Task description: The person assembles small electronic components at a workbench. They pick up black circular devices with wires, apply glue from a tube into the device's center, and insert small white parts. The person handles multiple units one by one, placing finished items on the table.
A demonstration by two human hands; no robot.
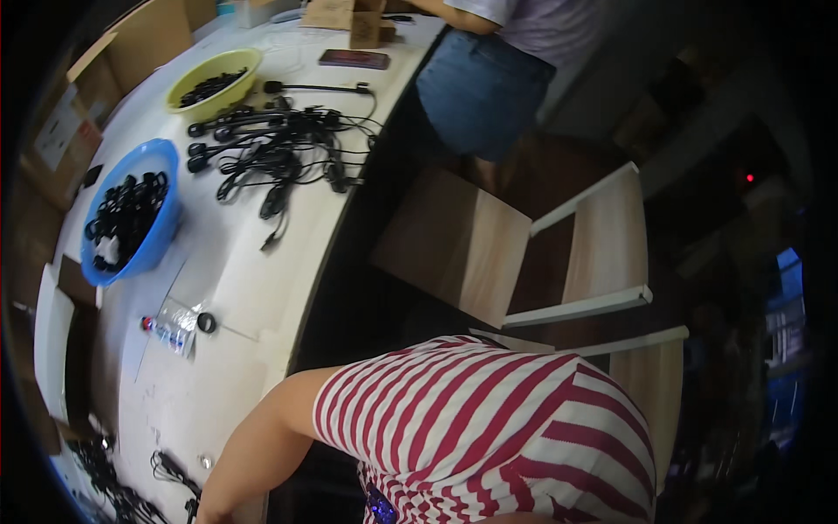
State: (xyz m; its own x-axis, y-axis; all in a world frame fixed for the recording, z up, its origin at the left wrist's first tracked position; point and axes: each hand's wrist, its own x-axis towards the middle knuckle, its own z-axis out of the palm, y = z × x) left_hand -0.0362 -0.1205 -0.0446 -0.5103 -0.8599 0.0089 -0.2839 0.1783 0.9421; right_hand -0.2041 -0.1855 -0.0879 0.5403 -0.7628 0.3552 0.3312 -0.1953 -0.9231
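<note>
My bare arm (262, 437), which looks like the right one, comes out of a red-and-white striped sleeve (419, 393). It bends down over the table edge at the lower left. The lower edge of the picture cuts it off before the hand, so neither of my hands shows. Close to this forearm, a small bundle of black cable (175, 472) and a small round shiny piece (206, 461) lie on the white table (253, 349). A tangle of black cabled parts (113, 489) fills the lower left corner.
Farther along stand a blue basin (175, 214) and a yellow basin (249, 70), both holding black parts. Black cables (288, 144), a phone (353, 58) and a clear packet (179, 327) lie on the table. Wooden chairs (489, 253) flank it. Another person (489, 87) stands at the far end.
</note>
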